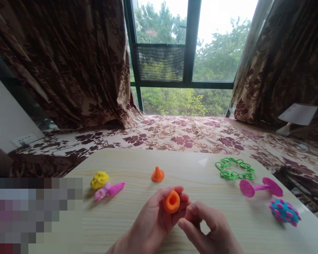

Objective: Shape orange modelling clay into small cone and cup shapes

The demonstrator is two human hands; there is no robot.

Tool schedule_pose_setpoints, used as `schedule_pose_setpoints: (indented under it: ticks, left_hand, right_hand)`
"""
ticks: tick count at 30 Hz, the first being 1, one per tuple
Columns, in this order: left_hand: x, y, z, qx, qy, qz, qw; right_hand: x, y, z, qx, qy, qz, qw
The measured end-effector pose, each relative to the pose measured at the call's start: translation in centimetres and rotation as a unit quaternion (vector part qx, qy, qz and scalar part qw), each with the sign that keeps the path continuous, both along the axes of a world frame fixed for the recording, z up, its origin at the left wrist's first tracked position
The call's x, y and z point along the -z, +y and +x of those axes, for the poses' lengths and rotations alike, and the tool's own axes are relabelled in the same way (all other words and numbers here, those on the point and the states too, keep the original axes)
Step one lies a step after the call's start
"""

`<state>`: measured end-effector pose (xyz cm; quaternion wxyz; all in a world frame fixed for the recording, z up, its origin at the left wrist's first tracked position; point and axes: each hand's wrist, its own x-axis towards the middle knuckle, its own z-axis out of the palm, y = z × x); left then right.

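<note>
An orange clay ring-like piece (168, 206) with a deep hollow in its middle rests in my left hand (152, 215). The left fingers curl around it, palm up, and the hollow faces me. Beside it, my right hand (214, 224) is closed in a pinch, thumb and forefinger drawn together close to the left fingertips. Whether anything small sits in that pinch is hidden. A second orange clay piece (157, 175), cone-shaped with a wide base and a narrow knob on top, stands on the table just beyond my hands.
On the pale wooden table (127, 225), a yellow clay lump (99, 180) and pink pieces (116, 189) lie left. At right are a green linked ring (234, 176), a magenta dumbbell shape (261, 188) and a blue, pink-dotted lump (284, 212). A lamp (298, 113) stands behind.
</note>
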<state>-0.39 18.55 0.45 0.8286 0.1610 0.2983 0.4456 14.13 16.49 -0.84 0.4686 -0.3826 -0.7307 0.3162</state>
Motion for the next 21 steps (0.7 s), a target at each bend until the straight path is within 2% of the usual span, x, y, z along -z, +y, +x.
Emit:
schedule_pose_setpoints:
  ticks: [3,5,11,16,21]
  left_hand:
    - [0.1,0.0,0.0,-0.002,-0.003,0.006,1.000]
    - [0.1,0.0,0.0,-0.006,-0.002,0.014,1.000]
    - [0.1,-0.2,0.2,-0.012,0.020,0.016,1.000]
    - [0.5,-0.3,0.4,-0.007,0.071,0.042,0.997]
    - [0.4,-0.6,0.6,0.005,0.125,0.077,0.989]
  right_hand:
    - [-0.3,0.0,0.0,0.019,-0.093,0.157,0.983]
    - [-0.6,0.1,0.1,0.042,-0.155,0.207,0.965]
    - [-0.3,0.3,0.1,0.045,-0.315,0.247,0.915]
    - [0.6,0.3,0.0,0.059,-0.369,0.282,0.884]
    - [1.4,0.2,-0.3,0.053,-0.398,0.285,0.870]
